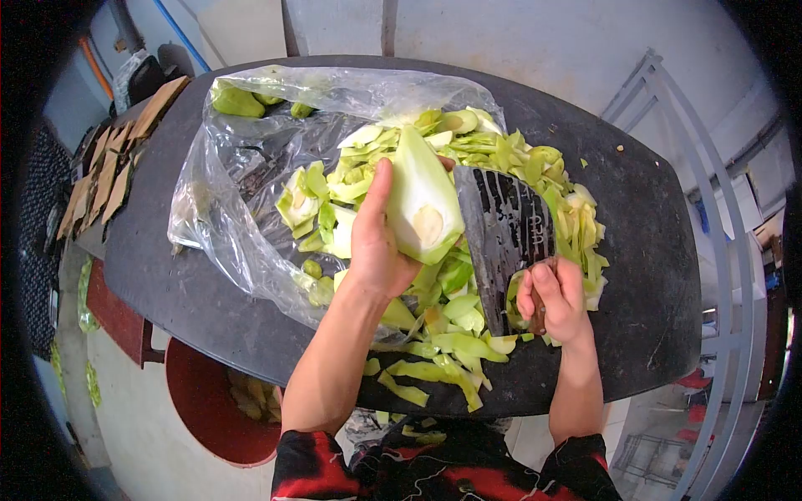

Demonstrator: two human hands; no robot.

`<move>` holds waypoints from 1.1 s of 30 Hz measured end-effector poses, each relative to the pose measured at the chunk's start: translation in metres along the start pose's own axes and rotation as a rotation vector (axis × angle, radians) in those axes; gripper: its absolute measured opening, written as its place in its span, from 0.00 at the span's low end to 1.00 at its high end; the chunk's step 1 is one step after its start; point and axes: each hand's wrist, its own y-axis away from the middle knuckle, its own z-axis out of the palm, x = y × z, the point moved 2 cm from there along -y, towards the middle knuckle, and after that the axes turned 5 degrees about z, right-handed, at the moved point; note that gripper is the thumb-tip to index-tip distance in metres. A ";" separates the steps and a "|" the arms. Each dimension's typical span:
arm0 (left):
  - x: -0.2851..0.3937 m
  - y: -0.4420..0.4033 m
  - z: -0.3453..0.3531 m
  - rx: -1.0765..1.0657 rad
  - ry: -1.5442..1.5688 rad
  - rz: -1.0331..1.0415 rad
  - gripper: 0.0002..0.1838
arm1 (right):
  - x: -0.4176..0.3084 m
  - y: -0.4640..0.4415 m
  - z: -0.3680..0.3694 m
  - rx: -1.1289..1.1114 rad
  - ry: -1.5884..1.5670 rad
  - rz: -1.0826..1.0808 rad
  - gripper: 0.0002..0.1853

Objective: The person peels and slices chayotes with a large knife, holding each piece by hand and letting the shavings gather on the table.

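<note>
A halved pale green fruit (pixel 422 200), its cut white face with an oval seed turned up, rests in my left hand (pixel 378 242). My right hand (pixel 558 302) is wrapped round the handle of a broad dark cleaver (pixel 505 230). The wet blade stands just right of the fruit, its upper end near the fruit's side. Green peels and slices (pixel 468 355) lie in a heap under and around both hands. Behind my left hand, a clear plastic bag (pixel 225 238) spreads over the table, with whole green fruits (pixel 236 101) at its far left corner.
The dark table (pixel 643 250) has a curved edge. Below its left side stands a red bucket (pixel 188 401) with peelings inside. Cardboard pieces (pixel 113 171) lie at the far left. A grey metal rail (pixel 727 250) runs along the right, and a wall stands behind.
</note>
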 end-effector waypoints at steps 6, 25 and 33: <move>-0.011 0.005 0.004 0.081 0.005 0.008 0.31 | 0.002 -0.001 0.005 0.023 -0.020 -0.013 0.21; -0.039 0.009 0.006 0.167 -0.002 -0.015 0.28 | 0.007 -0.005 0.022 -0.040 -0.171 0.035 0.25; -0.037 0.013 0.009 0.170 -0.007 -0.113 0.28 | 0.002 -0.003 0.016 -0.082 -0.142 0.008 0.23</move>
